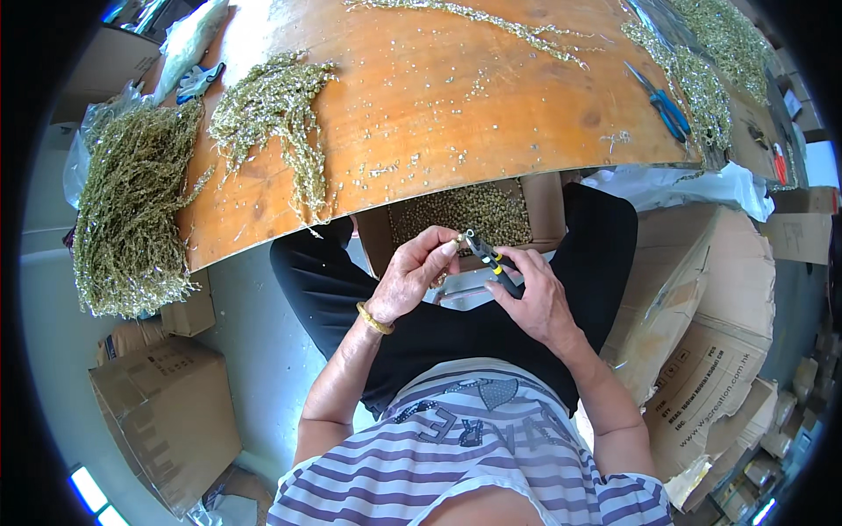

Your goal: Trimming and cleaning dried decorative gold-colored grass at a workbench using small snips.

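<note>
Pliers [488, 257] clamped in the right hand [535, 298] should bite squarely on the small gold piece [458, 238] pinched by the left hand [412, 273], both hands close together.

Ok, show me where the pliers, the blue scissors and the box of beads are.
pliers [491, 259], head view, on the dark handles near the yellow mark.
blue scissors [668, 111], head view, on the blue handles, lying on the wooden board.
box of beads [545, 210], head view, on its right cardboard wall.
</note>
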`<state>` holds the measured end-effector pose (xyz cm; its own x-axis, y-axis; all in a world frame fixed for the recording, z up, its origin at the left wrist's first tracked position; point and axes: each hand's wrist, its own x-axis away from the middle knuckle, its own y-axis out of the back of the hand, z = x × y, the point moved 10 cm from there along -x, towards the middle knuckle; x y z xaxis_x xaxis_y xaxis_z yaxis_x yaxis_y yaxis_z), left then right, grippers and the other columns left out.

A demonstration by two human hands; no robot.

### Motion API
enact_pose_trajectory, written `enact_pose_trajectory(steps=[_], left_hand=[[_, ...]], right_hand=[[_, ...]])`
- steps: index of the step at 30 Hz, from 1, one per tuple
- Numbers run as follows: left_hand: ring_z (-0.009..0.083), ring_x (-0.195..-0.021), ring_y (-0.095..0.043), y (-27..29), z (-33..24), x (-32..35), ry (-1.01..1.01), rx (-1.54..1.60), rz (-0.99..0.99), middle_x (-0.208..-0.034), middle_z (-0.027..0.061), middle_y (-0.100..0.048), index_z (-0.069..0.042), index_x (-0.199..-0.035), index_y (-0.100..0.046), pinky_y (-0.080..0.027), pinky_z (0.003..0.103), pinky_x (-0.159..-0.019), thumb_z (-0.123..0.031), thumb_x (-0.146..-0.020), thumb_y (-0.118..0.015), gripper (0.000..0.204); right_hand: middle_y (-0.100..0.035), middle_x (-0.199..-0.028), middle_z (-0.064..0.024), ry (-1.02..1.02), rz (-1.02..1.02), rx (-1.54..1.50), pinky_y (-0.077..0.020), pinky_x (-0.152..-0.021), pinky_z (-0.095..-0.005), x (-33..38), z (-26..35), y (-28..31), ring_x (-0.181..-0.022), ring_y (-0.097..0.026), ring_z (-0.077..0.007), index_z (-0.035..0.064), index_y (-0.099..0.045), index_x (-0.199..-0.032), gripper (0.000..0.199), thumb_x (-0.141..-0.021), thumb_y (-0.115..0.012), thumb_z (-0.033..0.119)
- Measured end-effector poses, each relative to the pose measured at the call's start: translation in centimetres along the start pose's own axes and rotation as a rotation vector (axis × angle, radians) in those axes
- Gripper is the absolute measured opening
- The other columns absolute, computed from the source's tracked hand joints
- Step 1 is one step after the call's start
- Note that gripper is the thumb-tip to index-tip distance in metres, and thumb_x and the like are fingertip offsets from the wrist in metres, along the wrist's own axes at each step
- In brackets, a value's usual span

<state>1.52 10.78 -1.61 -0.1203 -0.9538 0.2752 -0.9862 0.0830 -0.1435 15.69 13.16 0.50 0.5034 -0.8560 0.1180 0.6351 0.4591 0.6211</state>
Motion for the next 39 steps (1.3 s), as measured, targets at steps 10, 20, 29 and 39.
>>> enact_pose_trajectory(steps=[10, 20, 29, 39], left_hand=[[0.0022, -0.061, -0.040, -1.0, 0.3, 0.2, 0.002, -0.040, 0.132, -0.072, -0.0036, -0.052, -0.004, -0.100, -0.052, -0.035, 0.017, -0.054, -0.022, -0.093, -0.046, 0.021], [0.0030, -0.056, -0.042, 1.5, 4.1, -1.8, 0.052, -0.167, -0.027, -0.067, -0.0023, -0.053, -0.002, -0.097, -0.055, -0.034, 0.019, -0.048, -0.020, -0.092, -0.047, 0.020], [0.0086, -0.055, -0.049, 5.9, 12.5, -4.6, 0.147, -0.341, -0.247, -0.066, 0.0050, -0.058, -0.001, -0.094, -0.057, -0.040, 0.025, -0.051, -0.022, -0.088, -0.051, 0.022], [0.0113, -0.059, -0.056, 6.3, 12.2, -4.3, 0.060, -0.161, -0.280, -0.069, 0.0073, -0.057, -0.002, -0.098, -0.055, -0.045, 0.025, -0.053, -0.012, -0.083, -0.057, 0.018]], right_hand=[[-0.052, -0.087, -0.0121, 0.134, -0.088, 0.210, -0.0451, -0.068, -0.0368, -0.1, 1.5, 1.2, -0.080, -0.054, -0.0276, 0.0037, -0.052, -0.098, 0.031, -0.071, -0.065, 0.009], [-0.053, -0.074, -0.0128, 0.152, -0.030, 0.159, -0.0442, -0.064, -0.0389, -3.0, -2.9, -2.5, -0.073, -0.055, -0.0293, 0.0026, -0.048, -0.086, 0.021, -0.071, -0.062, 0.009], [-0.054, -0.069, -0.0213, -0.111, 0.117, 0.118, -0.0429, -0.063, -0.0465, -5.5, -11.2, -12.2, -0.071, -0.055, -0.0398, 0.0011, -0.045, -0.083, 0.023, -0.076, -0.057, 0.021], [-0.049, -0.065, 0.0009, -0.196, 0.169, -0.635, -0.0364, -0.048, -0.0218, -6.1, -14.1, -14.4, -0.054, -0.046, -0.0057, 0.0066, -0.048, -0.080, 0.013, -0.083, -0.058, 0.014]])
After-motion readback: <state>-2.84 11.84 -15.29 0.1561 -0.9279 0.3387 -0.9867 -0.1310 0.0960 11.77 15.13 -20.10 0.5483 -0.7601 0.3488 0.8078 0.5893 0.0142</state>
